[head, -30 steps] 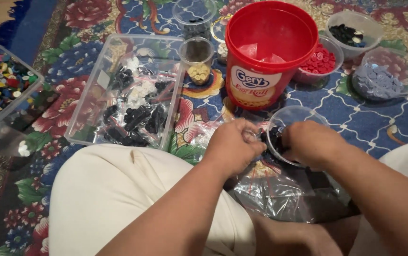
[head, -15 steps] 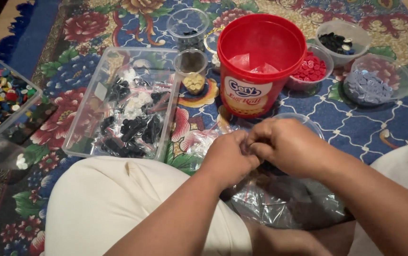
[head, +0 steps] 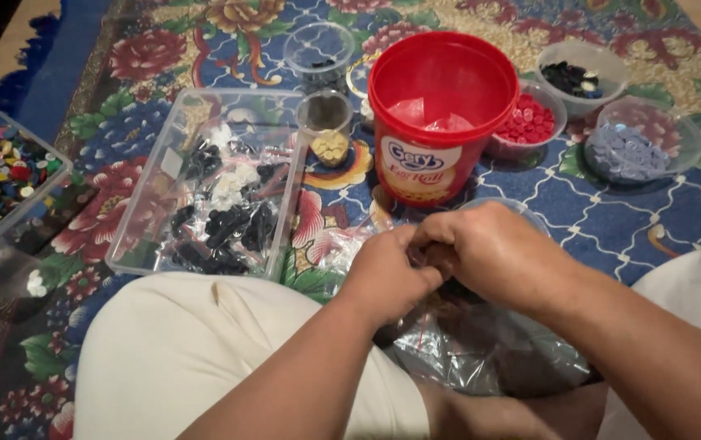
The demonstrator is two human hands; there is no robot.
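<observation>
While both hands are meeting fingertip to fingertip, left hand [head: 387, 277] and right hand [head: 489, 253] are pinching something hidden, over a clear plastic bag [head: 481, 350], red bucket [head: 440, 114] standing just beyond.

Warm, dim indoor light, soft shadows under the hands, slight motion blur, mild glare on clear plastic

A red plastic bucket [head: 442, 114] stands between a clear rectangular tray of black and white pieces [head: 212, 191] and a clear bowl of red buttons [head: 527, 122], all on a flowered carpet [head: 611, 220].
</observation>
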